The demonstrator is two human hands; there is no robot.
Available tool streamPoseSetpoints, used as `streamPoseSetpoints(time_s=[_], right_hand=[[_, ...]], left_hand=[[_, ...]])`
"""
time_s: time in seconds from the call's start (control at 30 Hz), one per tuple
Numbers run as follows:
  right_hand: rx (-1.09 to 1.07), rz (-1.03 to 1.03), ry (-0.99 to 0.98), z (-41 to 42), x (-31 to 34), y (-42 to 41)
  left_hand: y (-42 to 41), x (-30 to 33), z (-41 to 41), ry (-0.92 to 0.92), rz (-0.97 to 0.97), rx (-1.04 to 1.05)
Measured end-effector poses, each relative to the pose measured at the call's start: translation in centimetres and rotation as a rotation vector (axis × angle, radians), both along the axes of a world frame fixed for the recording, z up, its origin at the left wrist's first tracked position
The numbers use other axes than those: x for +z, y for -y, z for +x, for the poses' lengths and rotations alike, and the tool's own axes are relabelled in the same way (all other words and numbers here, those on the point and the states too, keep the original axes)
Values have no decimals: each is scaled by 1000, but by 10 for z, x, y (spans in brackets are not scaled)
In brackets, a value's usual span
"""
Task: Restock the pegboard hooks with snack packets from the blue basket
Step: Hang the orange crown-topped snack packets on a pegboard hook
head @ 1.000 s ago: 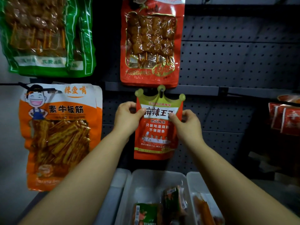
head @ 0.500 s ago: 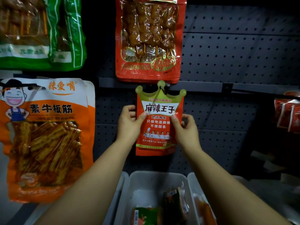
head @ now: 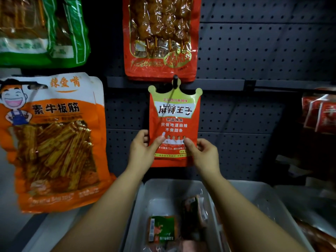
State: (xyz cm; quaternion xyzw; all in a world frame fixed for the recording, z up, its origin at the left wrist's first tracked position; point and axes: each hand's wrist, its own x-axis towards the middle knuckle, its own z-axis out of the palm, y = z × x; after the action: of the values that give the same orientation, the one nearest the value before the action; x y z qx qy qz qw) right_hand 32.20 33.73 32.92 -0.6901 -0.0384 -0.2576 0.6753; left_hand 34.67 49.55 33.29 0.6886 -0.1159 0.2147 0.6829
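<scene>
I see the red packet [head: 174, 128] with the crown-shaped top hanging against the pegboard [head: 254, 51], its top hole threaded on a black hook [head: 175, 82]. My left hand [head: 141, 151] pinches its lower left edge, thumb on the front and fingers curled behind. My right hand [head: 205, 153] pinches the lower right edge the same way, thumb on the print. The packet hangs upright between both hands.

Just above it hangs a bigger red skewer packet [head: 161, 39]. To the left hangs a large orange packet [head: 54, 142], with a green packet [head: 43, 30] above that. At the far right edge I see more red packets [head: 320, 113], dim and blurred.

Below my arms sits a pale basket [head: 145, 197] holding a green packet [head: 161, 230] and a few others I cannot make out.
</scene>
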Motion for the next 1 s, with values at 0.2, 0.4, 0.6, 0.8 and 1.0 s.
streamPoseSetpoints(time_s=[0.2, 0.4, 0.6, 0.8, 1.0], right_hand=[[239, 83, -7, -7, -15, 7], [212, 117, -38, -8, -24, 5], [-32, 4, -113, -41, -31, 27], [-86, -167, -63, -158, -48, 102], [-241, -174, -193, -315, -88, 220]], left_hand=[[-3, -7, -6, -17, -30, -37], [0, -25, -15, -97, -46, 2], [5, -37, -54, -51, 39, 244], [70, -38, -150, 32, 13, -83], [200, -75, -249, -115, 75, -610]])
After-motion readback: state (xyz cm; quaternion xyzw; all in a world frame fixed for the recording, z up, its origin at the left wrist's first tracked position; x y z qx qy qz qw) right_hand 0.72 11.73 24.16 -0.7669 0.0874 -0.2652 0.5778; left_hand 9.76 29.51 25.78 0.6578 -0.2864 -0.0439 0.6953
